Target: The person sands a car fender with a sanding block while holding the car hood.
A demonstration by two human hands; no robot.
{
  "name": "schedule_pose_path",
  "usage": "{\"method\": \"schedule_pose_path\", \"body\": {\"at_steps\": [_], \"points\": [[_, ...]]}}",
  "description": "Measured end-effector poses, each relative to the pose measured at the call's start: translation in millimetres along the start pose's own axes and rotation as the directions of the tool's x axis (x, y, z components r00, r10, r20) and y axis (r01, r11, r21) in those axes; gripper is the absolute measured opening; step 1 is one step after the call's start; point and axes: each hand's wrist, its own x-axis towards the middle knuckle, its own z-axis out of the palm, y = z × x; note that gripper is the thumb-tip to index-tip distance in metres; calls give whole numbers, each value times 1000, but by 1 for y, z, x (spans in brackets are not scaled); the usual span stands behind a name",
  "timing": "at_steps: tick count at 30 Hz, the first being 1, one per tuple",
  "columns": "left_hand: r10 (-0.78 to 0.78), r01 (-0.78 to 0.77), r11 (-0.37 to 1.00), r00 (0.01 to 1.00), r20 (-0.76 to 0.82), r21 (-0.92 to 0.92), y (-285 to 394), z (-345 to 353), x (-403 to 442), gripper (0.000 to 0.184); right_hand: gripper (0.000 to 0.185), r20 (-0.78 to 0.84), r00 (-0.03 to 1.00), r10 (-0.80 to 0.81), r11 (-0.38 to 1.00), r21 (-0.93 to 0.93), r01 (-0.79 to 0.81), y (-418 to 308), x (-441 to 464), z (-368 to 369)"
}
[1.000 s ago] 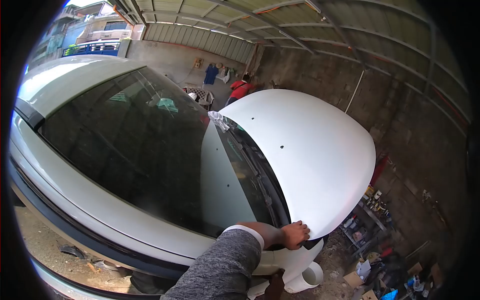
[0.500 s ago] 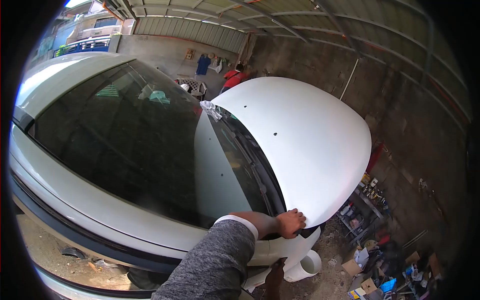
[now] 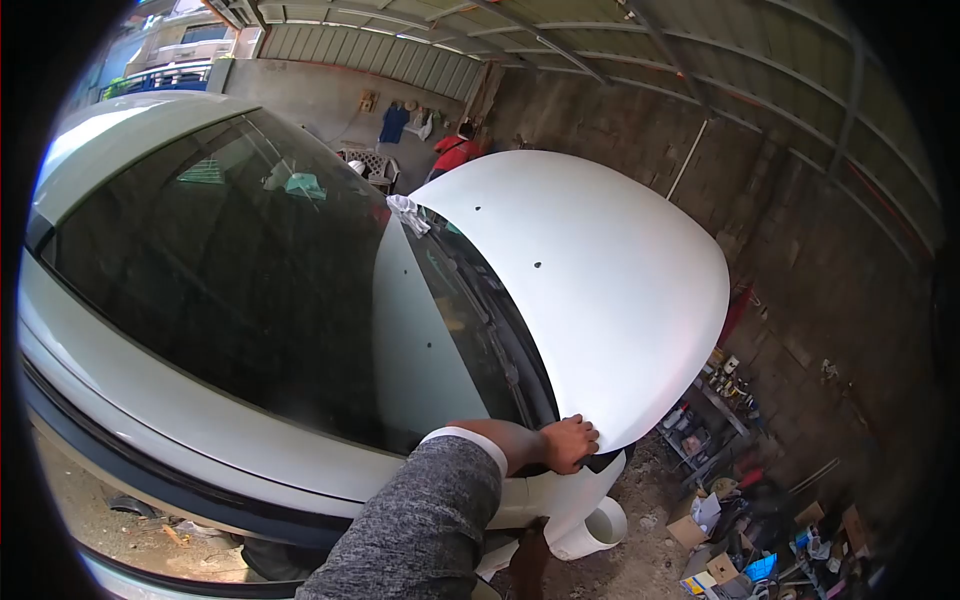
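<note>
The white hood [image 3: 610, 290] of a white car is tilted up from the dark strip below the windshield [image 3: 230, 270], with two small dark holes in its upper face. My left hand [image 3: 570, 443] has its fingers curled over the hood's near rear corner, beyond a grey sleeve with a white cuff. Below it, in shadow beside the front fender [image 3: 575, 500], is my right hand [image 3: 530, 558]; its fingers are too dark to make out. A crumpled white cloth [image 3: 408, 214] lies at the hood's far rear corner.
A person in a red top [image 3: 455, 152] is beyond the hood. A white bucket [image 3: 600, 525] stands on the ground by the fender. Shelves with bottles [image 3: 725, 405] and cardboard boxes [image 3: 690, 525] are at the lower right. A concrete wall [image 3: 800, 300] rises behind them.
The view has shifted, so the car and hood sit further left and a little higher. My left hand remains at the same hood corner.
</note>
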Motion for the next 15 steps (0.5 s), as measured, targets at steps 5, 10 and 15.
{"method": "schedule_pose_path", "body": {"at_steps": [5,10,15], "points": [[-13,12,1000,999,50,7,4,-5,-1,33,52,142,986,90,996,-41,-85,32,8,1],[-23,24,999,998,62,-23,4,-7,-2,36,52,252,902,349,923,75,-378,8,14,-14],[-29,32,999,986,164,-14,5,-13,2,36,51,-97,980,-173,967,-206,150,14,0,1]]}}
